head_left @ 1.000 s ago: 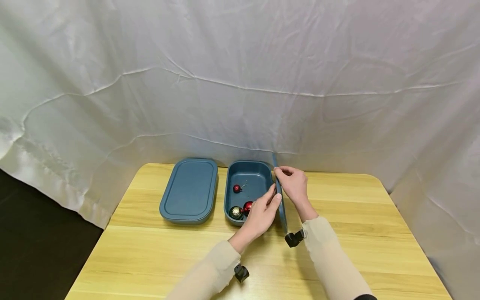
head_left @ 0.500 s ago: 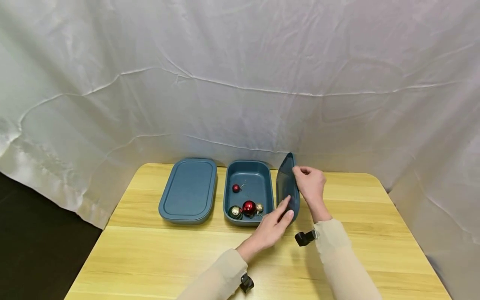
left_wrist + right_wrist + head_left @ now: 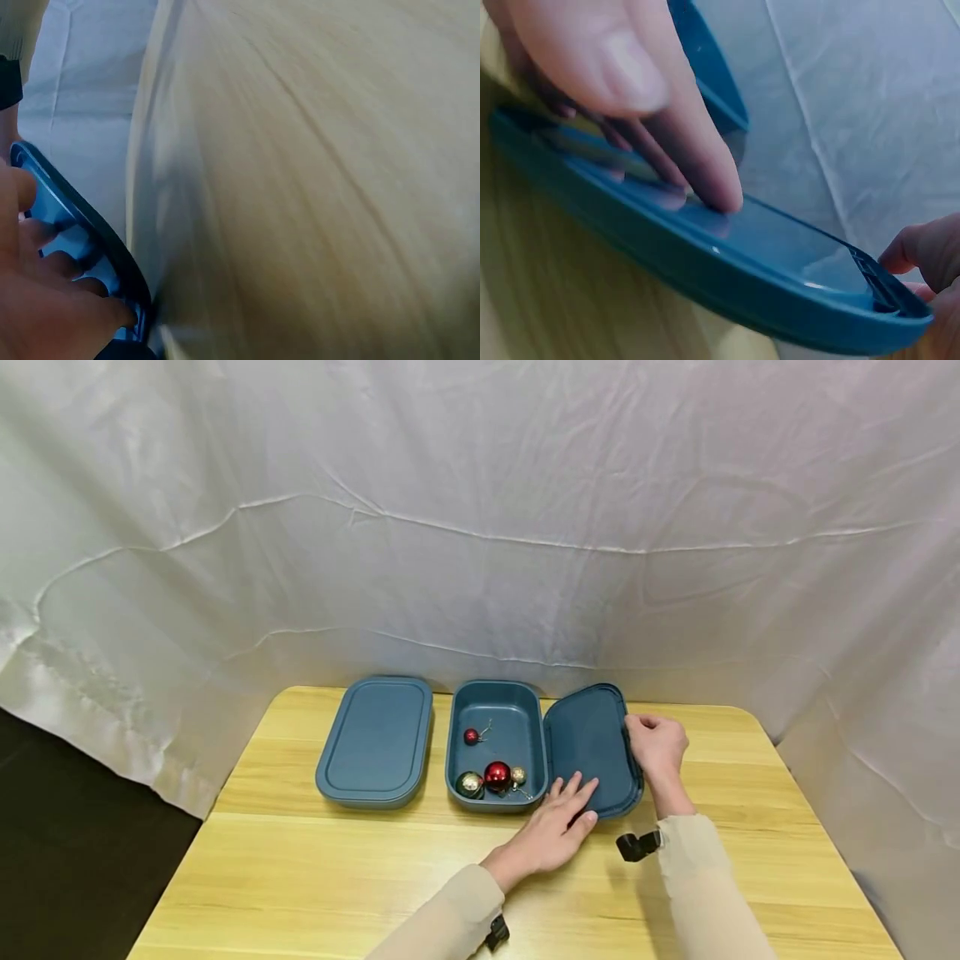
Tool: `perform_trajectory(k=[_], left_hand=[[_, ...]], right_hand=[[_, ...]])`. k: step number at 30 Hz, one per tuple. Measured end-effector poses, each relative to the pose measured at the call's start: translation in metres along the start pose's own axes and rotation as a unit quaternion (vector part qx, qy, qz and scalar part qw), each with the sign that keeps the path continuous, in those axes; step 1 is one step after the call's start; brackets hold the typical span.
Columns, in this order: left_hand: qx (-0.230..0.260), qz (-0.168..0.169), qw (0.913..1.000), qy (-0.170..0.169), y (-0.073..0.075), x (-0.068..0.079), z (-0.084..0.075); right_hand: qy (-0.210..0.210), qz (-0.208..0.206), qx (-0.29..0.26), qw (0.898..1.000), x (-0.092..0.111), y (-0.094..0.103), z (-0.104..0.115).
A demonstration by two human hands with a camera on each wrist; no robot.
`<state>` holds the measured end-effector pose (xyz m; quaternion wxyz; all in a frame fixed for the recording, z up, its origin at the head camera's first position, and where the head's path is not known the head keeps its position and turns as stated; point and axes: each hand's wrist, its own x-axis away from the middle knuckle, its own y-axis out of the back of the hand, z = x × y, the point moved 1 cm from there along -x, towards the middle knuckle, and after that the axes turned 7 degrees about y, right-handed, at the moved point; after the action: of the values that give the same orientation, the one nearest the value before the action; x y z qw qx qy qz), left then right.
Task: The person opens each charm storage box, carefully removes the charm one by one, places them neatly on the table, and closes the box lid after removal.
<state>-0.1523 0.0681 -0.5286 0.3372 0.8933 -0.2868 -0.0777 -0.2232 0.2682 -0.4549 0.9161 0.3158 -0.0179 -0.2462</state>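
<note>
A blue lid (image 3: 588,743) with its inner side up leans to the right of an open blue box (image 3: 454,760), its right edge raised off the table. My right hand (image 3: 660,745) pinches that raised right edge. With fingers spread, my left hand (image 3: 553,833) rests on the lid's lower left part, near the box corner. Inside the box lie a small red ornament ball (image 3: 471,737), a larger red ball (image 3: 497,775), a dark green and gold ball (image 3: 470,785) and a small gold ball (image 3: 518,775). The right wrist view shows the lid's rim (image 3: 705,262) close up.
A second blue box with its lid on (image 3: 377,739) stands left of the open box. Both are on a wooden table (image 3: 262,860), near its back edge. A pale curtain (image 3: 480,568) hangs right behind the table.
The lid has swung from upright beside the box down to the right, showing its inner side. Both hands have moved right with it. The balls in the box are now uncovered.
</note>
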Motion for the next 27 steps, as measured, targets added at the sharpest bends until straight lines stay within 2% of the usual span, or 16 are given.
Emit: perform_trajectory(k=[5, 11, 17, 20, 24, 27], left_hand=[[-0.067, 0.014, 0.9977, 0.001, -0.005, -0.001, 0.002], [-0.132, 0.024, 0.9909, 0.005, -0.01, -0.004, 0.001], [-0.186, 0.033, 0.9818, 0.014, -0.016, -0.007, -0.002], [-0.211, 0.039, 0.9765, 0.019, -0.018, -0.007, -0.004], [-0.223, 0.052, 0.9728, 0.033, -0.018, -0.008, -0.008], [-0.229, 0.059, 0.9707, 0.042, -0.018, -0.007, -0.009]], right_hand=[[-0.008, -0.007, 0.006, 1.0, 0.0, 0.002, -0.019], [0.029, -0.018, 0.039, 0.999, 0.003, 0.0, -0.035], [0.069, 0.028, 0.073, 0.995, 0.007, -0.003, -0.046], [0.106, 0.071, 0.105, 0.986, 0.008, -0.008, -0.053], [0.161, 0.13, 0.149, 0.967, 0.012, -0.015, -0.064], [0.185, 0.159, 0.168, 0.955, 0.015, -0.02, -0.072]])
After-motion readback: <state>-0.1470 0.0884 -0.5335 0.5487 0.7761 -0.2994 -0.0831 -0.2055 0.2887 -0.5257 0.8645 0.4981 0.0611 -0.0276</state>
